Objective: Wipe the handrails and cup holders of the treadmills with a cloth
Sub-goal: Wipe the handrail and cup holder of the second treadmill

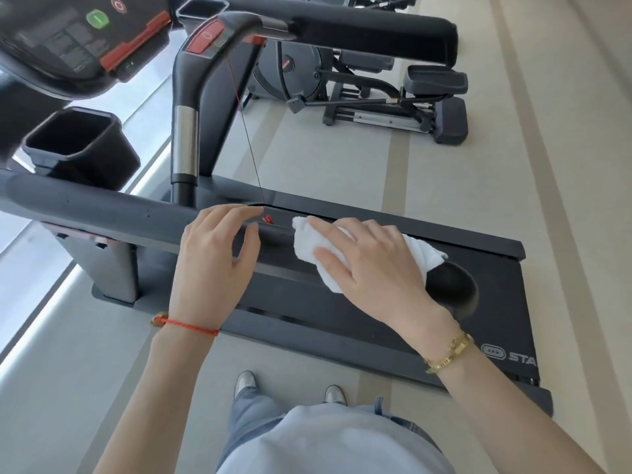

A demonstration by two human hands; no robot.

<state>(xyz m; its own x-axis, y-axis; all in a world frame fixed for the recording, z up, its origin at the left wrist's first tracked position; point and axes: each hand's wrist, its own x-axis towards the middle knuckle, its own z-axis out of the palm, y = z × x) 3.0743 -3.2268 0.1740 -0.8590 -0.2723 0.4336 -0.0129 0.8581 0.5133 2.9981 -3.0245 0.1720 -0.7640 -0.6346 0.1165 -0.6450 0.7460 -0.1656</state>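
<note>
The near handrail (pixel 102 213) of the treadmill (pixel 478 268) runs across the view, and the person's right hand (pixel 372 265) presses a white cloth (pixel 318 254) flat onto its end, fingers spread and nearly straight. The left hand (pixel 215 254) rests on the rail just beside, fingers loosely curved over it and gripping nothing. A thin safety cord (pixel 244 131) ends in a red clip (pixel 267 218) between the hands; a sweep of the cloth could snag it and pull it loose. The cup holder (pixel 75 138) looks untouched. Readable print: only "STA" (pixel 521 355), cut off.
</note>
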